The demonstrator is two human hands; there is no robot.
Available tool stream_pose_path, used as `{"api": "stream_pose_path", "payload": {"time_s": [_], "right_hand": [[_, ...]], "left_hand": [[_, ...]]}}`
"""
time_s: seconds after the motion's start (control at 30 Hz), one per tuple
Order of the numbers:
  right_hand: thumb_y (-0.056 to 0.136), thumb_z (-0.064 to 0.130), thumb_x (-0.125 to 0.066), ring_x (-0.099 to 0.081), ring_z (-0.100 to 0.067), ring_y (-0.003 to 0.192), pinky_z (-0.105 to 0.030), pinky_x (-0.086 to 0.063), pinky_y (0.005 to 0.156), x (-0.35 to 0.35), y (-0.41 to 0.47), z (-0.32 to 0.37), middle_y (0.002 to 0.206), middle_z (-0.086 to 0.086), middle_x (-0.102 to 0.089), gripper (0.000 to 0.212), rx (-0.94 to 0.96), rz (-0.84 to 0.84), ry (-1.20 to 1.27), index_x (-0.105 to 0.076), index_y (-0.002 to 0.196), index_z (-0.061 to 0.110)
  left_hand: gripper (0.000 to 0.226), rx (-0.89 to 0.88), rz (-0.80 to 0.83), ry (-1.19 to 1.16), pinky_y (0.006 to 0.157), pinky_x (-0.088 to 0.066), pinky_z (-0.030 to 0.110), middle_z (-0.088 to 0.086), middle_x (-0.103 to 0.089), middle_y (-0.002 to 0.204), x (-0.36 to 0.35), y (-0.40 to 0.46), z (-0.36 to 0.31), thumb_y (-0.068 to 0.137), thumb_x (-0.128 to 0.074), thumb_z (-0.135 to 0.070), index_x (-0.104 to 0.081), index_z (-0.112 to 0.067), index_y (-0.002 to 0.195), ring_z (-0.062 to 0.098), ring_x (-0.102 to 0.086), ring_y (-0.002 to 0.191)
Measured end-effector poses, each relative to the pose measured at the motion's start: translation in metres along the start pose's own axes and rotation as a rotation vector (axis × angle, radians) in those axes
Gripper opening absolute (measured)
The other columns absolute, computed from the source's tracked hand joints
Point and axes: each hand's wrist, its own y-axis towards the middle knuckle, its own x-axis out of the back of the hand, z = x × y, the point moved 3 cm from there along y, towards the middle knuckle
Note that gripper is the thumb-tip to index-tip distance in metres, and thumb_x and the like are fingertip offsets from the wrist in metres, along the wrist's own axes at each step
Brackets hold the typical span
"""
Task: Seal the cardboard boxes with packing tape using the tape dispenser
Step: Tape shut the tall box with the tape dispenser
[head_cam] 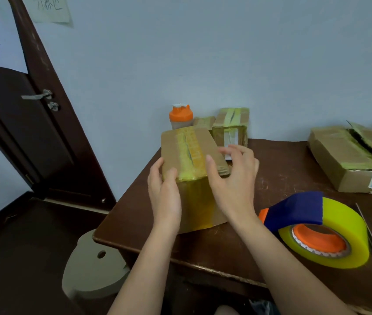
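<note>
Left hand curled round the near-left corner of the cardboard box, thumb laid on the top face, grip closed on the cardboard; right hand hovering at the box's right side, fingers spread and loosely bent, grip apart, thumb beside the yellowish tape strip; whether that thumb touched the box could not be told. Box stood on the near-left part of the dark wooden counter, tilted up toward the camera, with tape running along its top seam and down its front face. Tape dispenser lay on the counter to the right of the right forearm, apart from both hands: blue shroud, orange hub, big roll of yellow-green tape. Thin metal rod-like tool lay just beside the roll on its far-right side. Second taped box stood at the counter's back edge against the wall, behind the held box; orange-lidded shaker bottle stood to its left. Larger flat box rested at the right rear, its top flap torn open, a white label on its front. Dark door with a metal lever handle seen at the left; pale stool below the counter's left corner.
</note>
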Motion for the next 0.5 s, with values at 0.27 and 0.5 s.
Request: {"api": "stream_pose_path", "payload": {"time_s": [0.27,0.5], "right_hand": [[0.095,0.035,-0.055,-0.062,-0.021,0.111,-0.043,-0.049,0.097,-0.012,-0.002,-0.007,0.132,-0.003,-0.061,0.051,-0.041,0.028,0.007,-0.049,0.141,0.013],[0.103,0.018,-0.036,-0.048,-0.008,0.043,-0.013,-0.035,0.047,0.001,0.002,-0.015,0.051,0.012,-0.048,0.039,0.002,0.082,-0.091,-0.054,0.137,0.012]], "left_hand": [[0.046,-0.117,-0.155,0.201,0.069,-0.033,-0.006,-0.030,-0.047,0.101,-0.012,-0.012,0.006,0.100,-0.050,-0.034,-0.045,-0.021,0.144,-0.039,-0.040,0.077],[0.041,-0.167,-0.158,0.314,0.085,-0.033,0.007,-0.012,-0.060,0.115,-0.007,-0.007,0.000,0.106,-0.031,-0.025,-0.052,-0.016,0.140,-0.012,-0.050,0.094]]}}
